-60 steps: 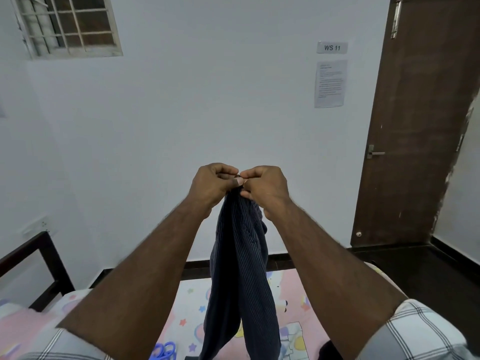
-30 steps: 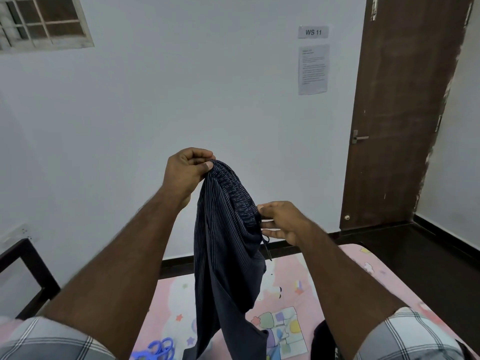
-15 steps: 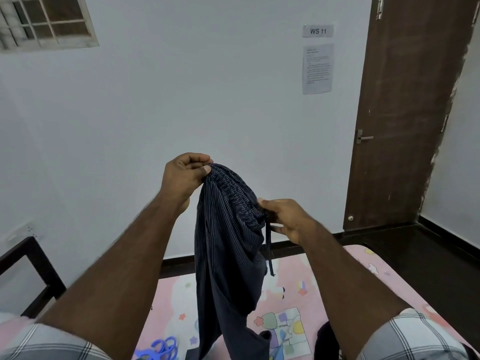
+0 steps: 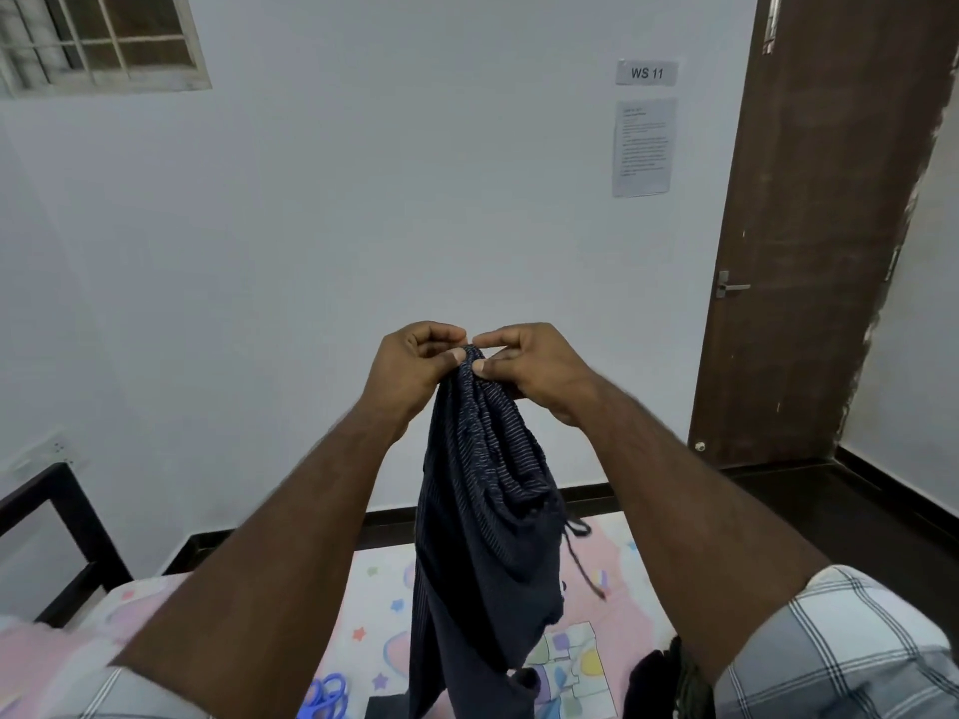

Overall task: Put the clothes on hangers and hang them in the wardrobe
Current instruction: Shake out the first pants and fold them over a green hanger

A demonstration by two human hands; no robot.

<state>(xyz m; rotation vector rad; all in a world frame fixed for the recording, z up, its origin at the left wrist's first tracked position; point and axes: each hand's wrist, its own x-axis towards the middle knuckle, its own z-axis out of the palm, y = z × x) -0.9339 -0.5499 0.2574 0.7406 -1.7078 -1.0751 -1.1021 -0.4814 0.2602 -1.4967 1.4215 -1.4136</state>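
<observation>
The left hand (image 4: 415,360) and the right hand (image 4: 534,365) meet at the centre of the view, knuckles almost touching, each pinching the top edge of the dark striped trousers (image 4: 477,511) between thumb and curled fingers. The trousers hang in the air from that pinch point, their long axis near vertical: gathered waistband up at 12 o'clock, the legs falling toward 6 o'clock and out of the bottom edge. A thin drawstring (image 4: 578,557) dangles from the bunched waist toward 5 o'clock. Below lies the pink patterned bedsheet (image 4: 373,609), with blue scissors (image 4: 327,695) at 7 o'clock and a dark garment (image 4: 654,687) at 5 o'clock. A brown door (image 4: 809,225) stands at 2 o'clock.
</observation>
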